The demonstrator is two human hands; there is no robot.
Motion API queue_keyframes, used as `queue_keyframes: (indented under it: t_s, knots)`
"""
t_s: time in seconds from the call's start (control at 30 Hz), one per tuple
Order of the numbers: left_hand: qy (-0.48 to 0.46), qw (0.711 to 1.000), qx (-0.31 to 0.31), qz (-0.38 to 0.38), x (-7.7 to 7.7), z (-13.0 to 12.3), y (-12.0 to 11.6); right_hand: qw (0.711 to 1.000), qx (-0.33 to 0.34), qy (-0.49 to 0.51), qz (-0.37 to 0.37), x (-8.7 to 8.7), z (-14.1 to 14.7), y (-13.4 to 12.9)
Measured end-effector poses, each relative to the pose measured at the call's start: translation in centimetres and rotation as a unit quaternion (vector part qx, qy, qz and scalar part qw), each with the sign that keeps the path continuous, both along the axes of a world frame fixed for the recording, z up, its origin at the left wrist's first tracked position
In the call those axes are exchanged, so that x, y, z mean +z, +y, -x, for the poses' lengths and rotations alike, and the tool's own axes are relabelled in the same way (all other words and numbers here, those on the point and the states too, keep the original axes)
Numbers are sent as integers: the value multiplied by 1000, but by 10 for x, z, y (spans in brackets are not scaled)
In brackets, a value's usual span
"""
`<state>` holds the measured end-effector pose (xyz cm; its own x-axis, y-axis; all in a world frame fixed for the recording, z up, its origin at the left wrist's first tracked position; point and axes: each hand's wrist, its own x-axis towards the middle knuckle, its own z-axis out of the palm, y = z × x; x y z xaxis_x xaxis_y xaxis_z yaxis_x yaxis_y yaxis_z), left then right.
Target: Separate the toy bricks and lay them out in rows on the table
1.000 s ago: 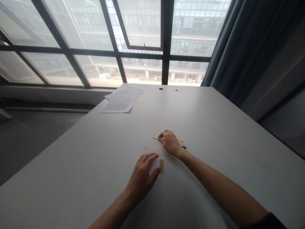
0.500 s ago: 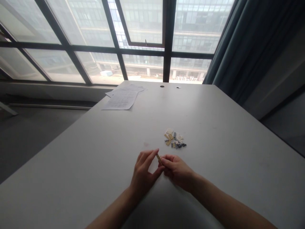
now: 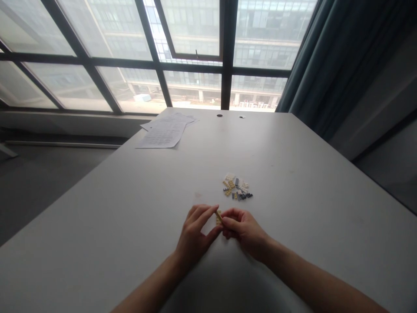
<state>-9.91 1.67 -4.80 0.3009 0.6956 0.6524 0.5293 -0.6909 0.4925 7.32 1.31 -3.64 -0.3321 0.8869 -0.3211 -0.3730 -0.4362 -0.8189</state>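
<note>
Returns from the brick pile [image 3: 237, 188] at one o'clock, pinching a thin strip [image 3: 219, 215] in the right hand [image 3: 246, 230] close to the tan plate [image 3: 218, 221], with the left hand's [image 3: 194, 230] fingers wide, bringing both pieces together.

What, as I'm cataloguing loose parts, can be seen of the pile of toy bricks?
The pile of toy bricks lies loosely spread on the white table, beyond the left hand and right hand; neither touches it. The small, plastic-looking pieces are tan, white, grey and near-black, the darkest at the near right edge. Some show studs.
</note>
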Motion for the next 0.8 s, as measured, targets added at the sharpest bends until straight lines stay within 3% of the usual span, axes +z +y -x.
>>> queue_keyframes:
  t_s: [0.33, 0.57, 0.8]
  knots:
    - [-83, 996, -28, 18, -3, 0, 2, 988, -54, -81, -117, 0, -8, -3]
    - [-138, 981, -1, 135, -1, -1, -2, 974, -19, -125, -190, -9, -6, -10]
    - [-181, 954, -4, 240, -3, -3, -4, 915, 14, -232, -328, -10, -4, -17]
